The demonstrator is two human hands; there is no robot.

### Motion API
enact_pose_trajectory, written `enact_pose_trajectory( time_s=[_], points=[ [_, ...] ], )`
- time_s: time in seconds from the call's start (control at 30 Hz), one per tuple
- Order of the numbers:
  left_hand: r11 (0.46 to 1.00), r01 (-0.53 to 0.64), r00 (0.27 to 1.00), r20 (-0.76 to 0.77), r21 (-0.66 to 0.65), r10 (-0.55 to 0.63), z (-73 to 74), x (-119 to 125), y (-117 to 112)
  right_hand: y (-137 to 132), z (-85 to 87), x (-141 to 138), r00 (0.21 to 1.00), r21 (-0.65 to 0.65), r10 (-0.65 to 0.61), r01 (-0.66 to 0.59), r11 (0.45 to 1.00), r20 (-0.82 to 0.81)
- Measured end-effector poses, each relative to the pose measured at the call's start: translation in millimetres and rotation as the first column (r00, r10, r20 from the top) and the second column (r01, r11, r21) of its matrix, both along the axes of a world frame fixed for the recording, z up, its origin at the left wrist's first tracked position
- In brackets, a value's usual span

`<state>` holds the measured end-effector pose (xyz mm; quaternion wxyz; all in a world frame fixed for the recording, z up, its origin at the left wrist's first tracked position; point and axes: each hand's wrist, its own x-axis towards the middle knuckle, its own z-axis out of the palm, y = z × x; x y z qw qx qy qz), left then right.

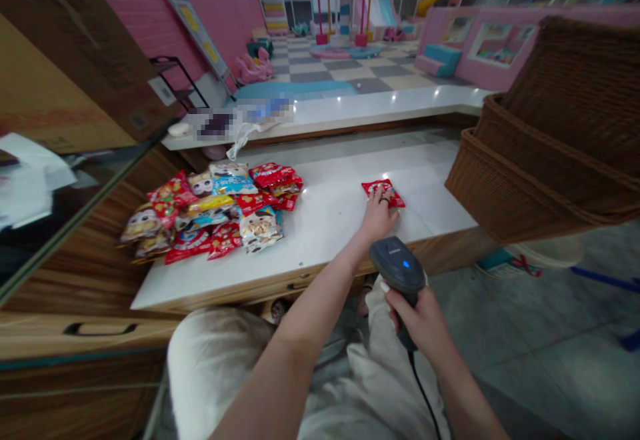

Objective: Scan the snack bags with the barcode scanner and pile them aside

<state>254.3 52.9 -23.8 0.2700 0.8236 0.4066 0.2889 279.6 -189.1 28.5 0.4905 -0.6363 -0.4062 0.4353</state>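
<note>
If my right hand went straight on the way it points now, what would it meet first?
Probably your left hand, resting on the red snack packet: the barcode scanner in your right hand points toward it, though depth is hard to judge here.

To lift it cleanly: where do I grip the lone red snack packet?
Pinch the red snack packet at its uncovered end, from above on the side away from the left hand: it lies flat on the white counter, and that hand covers its middle.
</note>
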Motion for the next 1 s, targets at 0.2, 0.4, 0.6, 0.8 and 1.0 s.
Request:
enact_pose_trajectory(
  time_s=[0.2, 0.4, 0.6, 0.8, 1.0],
  points=[
    [0.972, -0.116, 0.993, 0.001, 0.205, 0.118, 33.9, -75, 9, 2, -0.6, -9, 1.0, -0.018, 0.003, -0.004, 1.0, -0.024],
    [0.863, -0.392, 0.919, 0.175, 0.318, 0.353, 80.3, -194, 59, 6, 3.3, -24, 0.995, -0.044, 0.08, -0.083, 0.996, -0.052],
    [0.862, -0.494, 0.864, 0.174, 0.115, 0.472, 91.1, -244, 90, 7, 11.2, -34, 0.992, -0.033, 0.119, -0.12, 0.992, -0.042],
    [0.855, -0.516, 0.835, 0.248, 0.043, 0.492, 105.0, -253, 87, 6, 15.6, -37, 0.997, -0.043, 0.072, -0.074, 0.996, -0.032],
    [0.788, -0.613, 0.713, 0.473, 0.063, 0.517, 132.6, -254, 61, 5, 16.6, -39, 0.998, -0.041, 0.064, -0.065, 0.997, -0.014]
  ],
)
